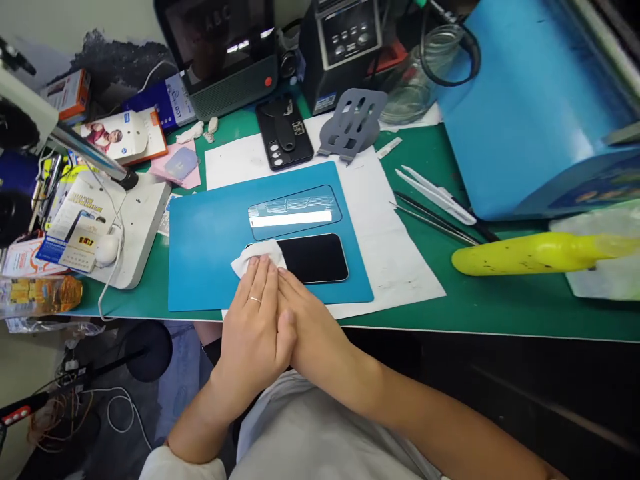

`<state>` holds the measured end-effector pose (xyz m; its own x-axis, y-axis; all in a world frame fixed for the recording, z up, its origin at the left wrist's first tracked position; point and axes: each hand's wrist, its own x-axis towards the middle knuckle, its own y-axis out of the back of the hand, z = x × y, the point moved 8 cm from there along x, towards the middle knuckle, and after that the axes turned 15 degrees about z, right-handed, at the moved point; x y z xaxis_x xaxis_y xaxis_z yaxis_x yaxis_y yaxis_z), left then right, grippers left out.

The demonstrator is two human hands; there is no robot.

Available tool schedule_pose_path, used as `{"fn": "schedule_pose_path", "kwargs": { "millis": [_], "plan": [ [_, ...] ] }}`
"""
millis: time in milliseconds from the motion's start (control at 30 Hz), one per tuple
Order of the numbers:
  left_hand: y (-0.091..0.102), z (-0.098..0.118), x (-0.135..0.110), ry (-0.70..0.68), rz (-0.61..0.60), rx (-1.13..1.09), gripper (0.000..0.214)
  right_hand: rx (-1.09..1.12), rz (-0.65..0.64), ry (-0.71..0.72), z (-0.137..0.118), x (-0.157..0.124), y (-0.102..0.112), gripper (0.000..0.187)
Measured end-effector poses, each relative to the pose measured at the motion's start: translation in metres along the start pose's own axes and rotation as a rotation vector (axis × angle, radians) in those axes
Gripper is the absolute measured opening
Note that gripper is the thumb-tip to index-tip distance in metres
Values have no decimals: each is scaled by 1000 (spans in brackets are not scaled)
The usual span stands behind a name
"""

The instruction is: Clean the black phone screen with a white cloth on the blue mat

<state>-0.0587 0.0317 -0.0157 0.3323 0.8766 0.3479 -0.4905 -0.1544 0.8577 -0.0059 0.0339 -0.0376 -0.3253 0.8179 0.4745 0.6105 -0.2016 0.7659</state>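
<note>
A black-screened phone [317, 258] lies face up on a blue mat [205, 250]. Over its left end sits a crumpled white wipe [270, 249]. My left hand [256, 323], with a ring on one finger, presses its fingertips together onto the wipe. Tucked against it, my right hand [313, 323] also bears on the wipe; most of its fingers are hidden beneath the left. Just behind the phone lies a clear screen protector [295, 212] with a black border and reflections on it.
White paper [395, 267] lies under the mat. Behind are a black phone [284, 131] and a grey stand [353, 123]. Tweezers [435, 220], a yellow bottle [520, 255] and a blue machine [530, 113] are at right. A lamp base [145, 227] and boxes crowd the left.
</note>
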Motion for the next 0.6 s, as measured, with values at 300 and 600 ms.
{"fn": "schedule_pose_path", "kwargs": {
  "millis": [300,600],
  "plan": [
    [-16,28,10,-54,-50,28,61,47,56,-61,25,-18,19,75],
    [-58,67,57,-169,-53,-59,62,-71,156,-134,81,-35,53,81]
  ]
}}
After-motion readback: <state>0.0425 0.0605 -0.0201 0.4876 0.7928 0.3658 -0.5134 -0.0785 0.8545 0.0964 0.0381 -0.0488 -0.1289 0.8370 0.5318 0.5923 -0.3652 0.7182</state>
